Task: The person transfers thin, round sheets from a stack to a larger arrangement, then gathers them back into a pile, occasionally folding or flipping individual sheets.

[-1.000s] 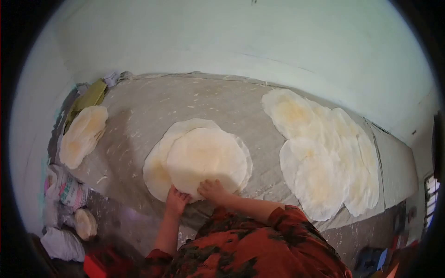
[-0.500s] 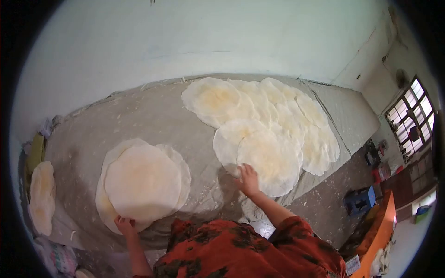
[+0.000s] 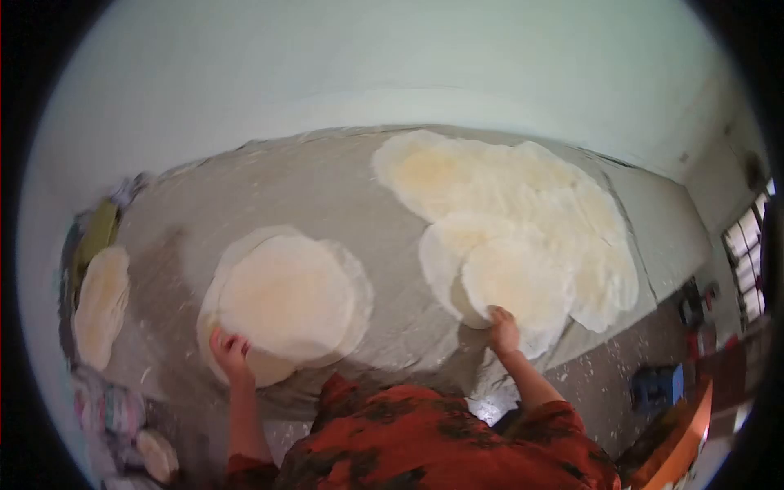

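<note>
Thin round pale flatbreads with yellowish middles lie in overlapping groups. My right hand (image 3: 504, 333) pinches the near left edge of the top flatbread (image 3: 523, 282) in the right-hand group, and a dark gap shows under that edge. At the left, my left hand (image 3: 232, 353) hovers at the lower left rim of a round stack of flatbreads (image 3: 286, 294), its fingers apart. Part of the lower sheets in this stack shows around the top one.
A grey sheet (image 3: 327, 175) covers the broad surface beneath the flatbreads. More flatbreads (image 3: 102, 306) lie at the far left, beside a yellow-green object (image 3: 98, 233). A blue stool (image 3: 657, 384) stands on the floor at the right, near an orange panel (image 3: 678, 441). A pale wall rises behind.
The view has shifted, so things sit further right. My left hand has moved from the stack's near edge to its lower left rim. My right hand now lifts a flatbread's edge.
</note>
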`<state>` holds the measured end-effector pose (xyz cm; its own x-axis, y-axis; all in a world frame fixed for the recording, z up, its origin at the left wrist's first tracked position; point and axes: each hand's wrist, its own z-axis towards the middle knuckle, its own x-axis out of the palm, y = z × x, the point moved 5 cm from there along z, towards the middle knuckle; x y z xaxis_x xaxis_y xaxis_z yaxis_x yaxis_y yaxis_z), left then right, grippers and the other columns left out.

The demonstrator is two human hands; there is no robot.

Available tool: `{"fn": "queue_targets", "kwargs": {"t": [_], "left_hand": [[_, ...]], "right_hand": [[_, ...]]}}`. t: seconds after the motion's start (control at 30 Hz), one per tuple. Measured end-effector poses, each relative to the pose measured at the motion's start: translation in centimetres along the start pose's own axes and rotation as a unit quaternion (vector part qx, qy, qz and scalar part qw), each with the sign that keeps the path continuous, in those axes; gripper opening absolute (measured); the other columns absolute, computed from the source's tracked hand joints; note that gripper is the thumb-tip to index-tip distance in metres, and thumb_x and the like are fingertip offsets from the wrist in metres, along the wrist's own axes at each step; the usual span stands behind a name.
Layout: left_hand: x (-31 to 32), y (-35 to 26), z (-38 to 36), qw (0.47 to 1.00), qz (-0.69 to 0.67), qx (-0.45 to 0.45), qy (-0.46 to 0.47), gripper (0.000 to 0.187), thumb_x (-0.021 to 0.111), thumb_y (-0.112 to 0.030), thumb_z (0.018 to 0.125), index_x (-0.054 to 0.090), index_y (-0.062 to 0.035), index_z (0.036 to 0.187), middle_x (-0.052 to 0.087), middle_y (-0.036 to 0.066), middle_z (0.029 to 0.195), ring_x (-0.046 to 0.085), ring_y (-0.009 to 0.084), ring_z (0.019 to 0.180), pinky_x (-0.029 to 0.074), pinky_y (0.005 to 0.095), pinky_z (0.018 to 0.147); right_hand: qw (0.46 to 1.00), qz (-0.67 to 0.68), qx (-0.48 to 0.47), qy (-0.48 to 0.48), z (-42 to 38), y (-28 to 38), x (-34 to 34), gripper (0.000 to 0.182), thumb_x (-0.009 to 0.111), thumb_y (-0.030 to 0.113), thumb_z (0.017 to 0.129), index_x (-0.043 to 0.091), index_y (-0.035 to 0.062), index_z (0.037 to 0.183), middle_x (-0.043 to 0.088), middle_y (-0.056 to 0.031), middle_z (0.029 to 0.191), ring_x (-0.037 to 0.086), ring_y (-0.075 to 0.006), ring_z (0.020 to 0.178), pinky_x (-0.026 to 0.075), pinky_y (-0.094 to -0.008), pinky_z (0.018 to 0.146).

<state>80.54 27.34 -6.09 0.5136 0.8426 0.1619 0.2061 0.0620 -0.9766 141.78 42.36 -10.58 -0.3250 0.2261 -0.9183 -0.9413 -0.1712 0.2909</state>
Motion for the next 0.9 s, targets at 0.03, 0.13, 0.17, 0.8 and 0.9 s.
{"fn": "queue_targets", "kwargs": {"t": [0.03,0.13,0.17,0.8,0.9], "left_hand": [[0.3,-1.2,0.5,0.999,0.000,0.042,-0.005,0.057,0.056,0.009,0.071,0.037,-0.0119,0.120,0.050,0.004,0.083,0.050,0.0138,0.073,0.045,0.0255,0.059],[-0.8,-0.3,1.6,0.999,0.004,-0.027,-0.033,0.049,0.057,-0.003,0.077,0.035,-0.0116,0.120,0.050,0.005,0.080,0.049,0.0146,0.072,0.046,0.0276,0.059],[-1.2,0.7,1.3,0.987,0.007,-0.143,-0.074,0.047,0.057,-0.007,0.079,0.035,-0.0110,0.120,0.050,0.005,0.080,0.049,0.0152,0.071,0.046,0.0286,0.059],[-6.1,5.6,6.6,0.939,0.275,0.205,-0.034,0.042,0.052,0.003,0.078,0.041,-0.0063,0.118,0.054,0.010,0.094,0.057,0.0228,0.082,0.048,0.0322,0.071],[-0.9,3.1,0.6,0.991,0.083,-0.023,0.101,0.026,0.051,-0.005,0.083,0.045,-0.0065,0.108,0.055,0.009,0.090,0.059,0.0199,0.078,0.049,0.0305,0.064]], "right_hand": [[0.999,0.036,0.017,0.015,0.3,1.3,-1.5,0.031,0.043,0.005,0.076,0.058,0.0074,0.103,0.057,-0.0143,0.106,0.050,-0.0328,0.103,0.042,-0.0388,0.088],[1.000,0.010,-0.016,0.025,0.2,1.3,-1.2,0.029,0.044,0.007,0.076,0.059,0.0068,0.102,0.057,-0.0129,0.105,0.050,-0.0327,0.102,0.043,-0.0390,0.086],[1.000,-0.008,-0.023,0.012,-0.1,1.4,-1.2,0.028,0.044,0.007,0.077,0.059,0.0066,0.101,0.057,-0.0120,0.106,0.050,-0.0323,0.102,0.043,-0.0384,0.086],[0.984,-0.082,0.086,0.132,12.5,-5.8,-6.0,0.021,0.054,0.027,0.076,0.064,0.0104,0.085,0.063,-0.0158,0.082,0.059,-0.0334,0.081,0.046,-0.0431,0.072],[0.988,-0.121,-0.075,0.057,19.8,3.3,-14.8,0.021,0.046,0.022,0.081,0.062,0.0104,0.088,0.063,-0.0169,0.085,0.059,-0.0362,0.081,0.046,-0.0461,0.070]]}}
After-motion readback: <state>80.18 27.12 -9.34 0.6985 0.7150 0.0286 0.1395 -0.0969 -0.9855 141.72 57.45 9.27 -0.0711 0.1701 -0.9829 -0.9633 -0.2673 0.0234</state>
